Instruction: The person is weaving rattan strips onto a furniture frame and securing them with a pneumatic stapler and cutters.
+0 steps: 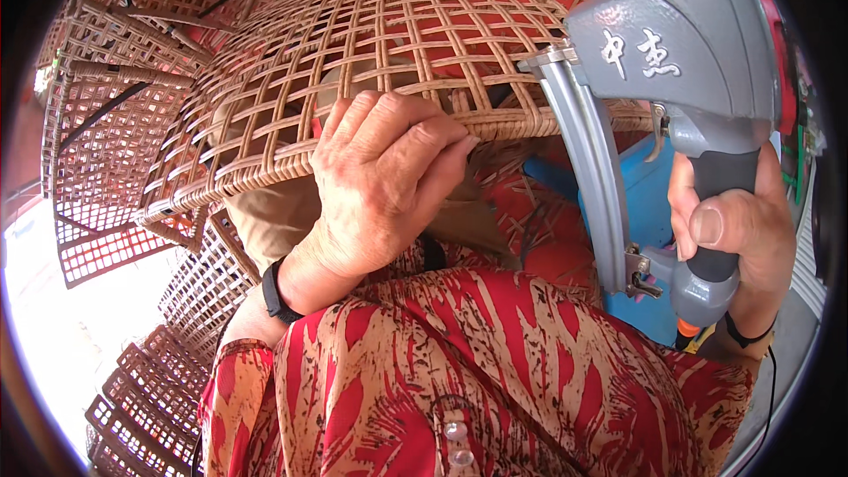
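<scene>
A brown wicker panel (406, 13) with an open lattice lies across my lap, its thick wrapped rim toward me. My left hand (380, 172) is closed over that rim near the middle, fingertips hidden behind it. On the right, my right hand (746, 230) grips the black handle of a grey staple gun (685, 44), thumb across the front. The gun's nose points left and meets the panel close to its right end; whether it presses on the weave I cannot tell. Its long slanted metal magazine (587, 150) runs down between the nose and the base of the handle.
More woven wicker pieces (115, 150) stand at the left, with dark straps on them. Lower left are further lattice pieces (150, 389). A blue plastic object (640, 190) sits behind the gun. Loose cane scraps litter the red floor (565, 243). A dark cord (768, 406) hangs at the right.
</scene>
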Demonstrator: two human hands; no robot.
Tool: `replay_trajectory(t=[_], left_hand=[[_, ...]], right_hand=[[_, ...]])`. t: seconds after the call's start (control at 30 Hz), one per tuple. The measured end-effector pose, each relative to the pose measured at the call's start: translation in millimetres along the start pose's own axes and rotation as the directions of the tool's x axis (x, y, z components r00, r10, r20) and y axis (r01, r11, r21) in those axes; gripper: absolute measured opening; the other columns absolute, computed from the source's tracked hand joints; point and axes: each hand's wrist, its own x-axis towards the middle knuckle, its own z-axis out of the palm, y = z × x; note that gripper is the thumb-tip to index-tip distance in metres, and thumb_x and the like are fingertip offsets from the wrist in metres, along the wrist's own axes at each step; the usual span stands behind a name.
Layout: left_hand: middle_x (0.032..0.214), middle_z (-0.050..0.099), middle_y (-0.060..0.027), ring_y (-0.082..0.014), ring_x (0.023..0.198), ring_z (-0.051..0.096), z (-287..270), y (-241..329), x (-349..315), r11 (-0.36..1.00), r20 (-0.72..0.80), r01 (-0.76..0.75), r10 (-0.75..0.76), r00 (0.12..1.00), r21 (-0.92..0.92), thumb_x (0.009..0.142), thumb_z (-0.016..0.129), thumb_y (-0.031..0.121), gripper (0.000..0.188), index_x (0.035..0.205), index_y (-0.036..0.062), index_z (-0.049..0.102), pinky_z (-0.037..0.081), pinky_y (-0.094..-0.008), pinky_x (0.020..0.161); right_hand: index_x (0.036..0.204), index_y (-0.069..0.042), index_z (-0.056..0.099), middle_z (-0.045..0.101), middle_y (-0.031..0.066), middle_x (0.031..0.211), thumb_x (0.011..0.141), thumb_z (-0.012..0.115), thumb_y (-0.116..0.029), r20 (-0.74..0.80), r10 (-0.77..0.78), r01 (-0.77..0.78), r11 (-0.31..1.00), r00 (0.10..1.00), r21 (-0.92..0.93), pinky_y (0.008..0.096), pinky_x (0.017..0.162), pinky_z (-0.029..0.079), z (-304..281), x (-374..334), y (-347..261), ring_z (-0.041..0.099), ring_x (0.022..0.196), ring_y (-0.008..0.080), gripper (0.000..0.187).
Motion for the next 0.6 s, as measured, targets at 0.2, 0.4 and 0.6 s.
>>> replay_trajectory(t=[0.2,0.4,0.6], left_hand=[[0.082,0.062,-0.0056,-0.0209,0.073,0.061,0.2,-1.2,-1.3,0.998,-0.013,0.027,-0.028,1.000,-0.060,0.069,0.076,-0.002,0.017,0.082,0.0042,0.066,0.048,-0.0304,0.062],[0.081,0.063,-0.0048,-0.0186,0.072,0.061,-8.1,0.0,-2.3,0.975,0.043,0.180,-0.176,0.984,-0.129,0.070,0.076,-0.002,0.014,0.079,0.0037,0.067,0.049,-0.0287,0.060],[0.082,0.063,-0.0050,-0.0190,0.073,0.061,-7.3,-3.5,-3.2,0.982,0.084,0.131,-0.120,0.989,-0.140,0.068,0.078,0.000,0.016,0.080,0.0038,0.068,0.049,-0.0292,0.063]], right_hand=[[0.084,0.001,0.054,0.051,0.0045,0.060,0.057,0.078,-0.024,-0.002,0.008,-0.008,0.997,1.000,-0.082,0.0242,0.042,0.043,1.2,-0.4,-5.8,0.051,0.045,0.0136,0.044],[0.071,0.001,0.054,0.050,0.0051,0.054,0.054,0.081,-0.023,0.082,-0.023,0.027,0.999,0.996,-0.044,0.0241,0.040,0.040,13.2,3.7,-13.1,0.050,0.043,0.0128,0.040],[0.069,0.001,0.055,0.050,0.0054,0.053,0.054,0.080,-0.022,0.170,0.115,-0.104,0.992,0.979,-0.075,0.0253,0.041,0.042,14.7,9.7,-20.7,0.050,0.043,0.0138,0.038]])
